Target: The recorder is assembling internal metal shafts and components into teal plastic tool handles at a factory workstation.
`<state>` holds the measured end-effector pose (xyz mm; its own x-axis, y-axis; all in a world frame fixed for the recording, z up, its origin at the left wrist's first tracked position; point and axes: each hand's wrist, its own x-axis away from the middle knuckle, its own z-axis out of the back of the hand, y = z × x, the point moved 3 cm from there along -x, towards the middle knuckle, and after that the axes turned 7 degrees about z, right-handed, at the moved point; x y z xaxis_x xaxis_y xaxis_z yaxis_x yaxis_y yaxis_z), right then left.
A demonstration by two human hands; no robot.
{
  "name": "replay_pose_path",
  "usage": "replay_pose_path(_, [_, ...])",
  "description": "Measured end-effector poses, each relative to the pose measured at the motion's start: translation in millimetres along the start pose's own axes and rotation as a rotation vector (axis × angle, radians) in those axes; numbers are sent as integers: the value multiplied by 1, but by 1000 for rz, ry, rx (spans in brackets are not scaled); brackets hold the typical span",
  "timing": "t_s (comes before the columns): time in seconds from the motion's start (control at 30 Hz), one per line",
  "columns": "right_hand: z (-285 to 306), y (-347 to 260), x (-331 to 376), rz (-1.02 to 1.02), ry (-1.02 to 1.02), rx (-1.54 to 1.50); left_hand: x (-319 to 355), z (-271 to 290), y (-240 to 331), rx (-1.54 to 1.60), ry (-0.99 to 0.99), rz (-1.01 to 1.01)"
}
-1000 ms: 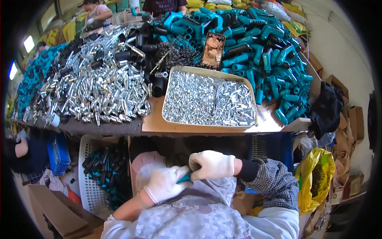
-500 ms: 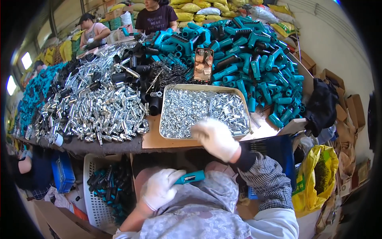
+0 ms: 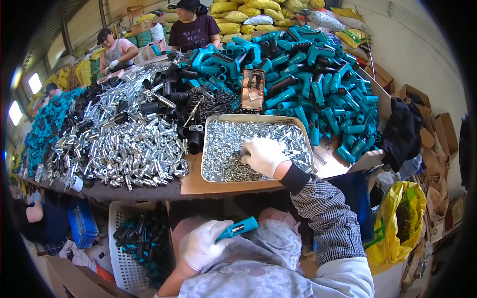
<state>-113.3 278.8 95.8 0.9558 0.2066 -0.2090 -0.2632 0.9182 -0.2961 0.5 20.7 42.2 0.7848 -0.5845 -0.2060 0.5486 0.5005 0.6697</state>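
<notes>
Student: By which of the hands is the teal tube (image 3: pixel 243 227) held?

Instructor: By the left hand (image 3: pixel 202 246). One end of the tube is clasped in its white-gloved fingers; the free end is directed to the right and slightly upward. The tube is held above the patterned apron (image 3: pixel 243 280), on the near side of the surface (image 3: pixel 193 173), and a dark and silvery patch is seen on its side.

Student: How is the right hand (image 3: pixel 266 156) placed?

Instructor: It is lowered into the cream-rimmed tray (image 3: pixel 248 118), among small metal parts (image 3: pixel 226 149). The gloved fingers are bent inward and their tips are partly hidden; whether a part is pinched there cannot be told. The forearm is covered by a checked sleeve (image 3: pixel 328 216) with a dark cuff.

Student: What is arranged about the tray?

Instructor: A phone (image 3: pixel 253 89) with a lit screen is propped just behind it. Teal tool housings (image 3: pixel 323 84) are heaped behind and to the right, silvery fittings (image 3: pixel 131 154) to the left.

Student: And farther out?

Instructor: A perforated white basket (image 3: pixel 127 272), filled with black and teal pieces, is set at the lower left; a yellow bag (image 3: pixel 385 251) is placed at the right. Beyond the heaps, two co-workers are seen, one dressed in a dark shirt (image 3: pixel 194 34), the other in a pink one (image 3: pixel 126 47).
</notes>
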Motion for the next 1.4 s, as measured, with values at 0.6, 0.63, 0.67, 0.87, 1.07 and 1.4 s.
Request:
replay_pose_path(0.6, [-4, 13, -12, -161, 139, -249, 4, -5, -18, 90, 14, 28])
replay_pose_path(0.63, [-7, 30, -8, -38, 213, -271, 1, -7, -16, 102, -8, 8])
replay_pose_path(0.67, [-5, 35, -1, -27, 286, -283, -1, -12, -16, 92, -16, 5])
replay_pose_path(0.87, [-20, 46, -15, -22, 251, -528, 16, -10, -15, 82, 20, 30])
replay_pose_path(1.07, [-6, 34, -7, -70, 348, -552, 19, -11, -19, 76, 72, 17])
replay_pose_path(1.4, [-22, -64, 62, 34, -132, -934, 25, -6, -13, -89, 12, 20])
